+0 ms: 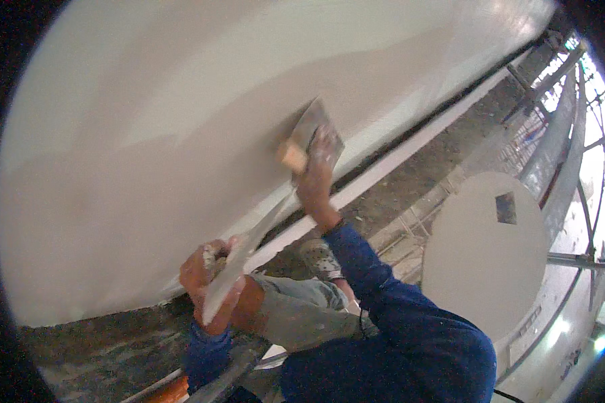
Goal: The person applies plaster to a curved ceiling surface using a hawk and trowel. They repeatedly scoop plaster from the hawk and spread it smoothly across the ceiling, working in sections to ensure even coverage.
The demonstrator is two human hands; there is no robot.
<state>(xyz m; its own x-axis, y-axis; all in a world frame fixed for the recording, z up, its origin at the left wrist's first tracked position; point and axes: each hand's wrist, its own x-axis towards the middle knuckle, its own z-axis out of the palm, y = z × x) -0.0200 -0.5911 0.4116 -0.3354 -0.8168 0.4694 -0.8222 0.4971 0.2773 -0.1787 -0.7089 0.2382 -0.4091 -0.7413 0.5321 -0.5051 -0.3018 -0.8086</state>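
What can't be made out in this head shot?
- Trowel face: pressed to the wall, right hand covers part.
- Left hand fingers: behind the plaster-coated blade.
- Blade edges: motion-blurred.
- Floor debris: too small, bent by fisheye.
- Scaffold: cut off at right rim.

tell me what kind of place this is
Likely a building site under finishing work: a freshly plastered wall, the right hand pressing a trowel to it, and metal scaffolding along the right.
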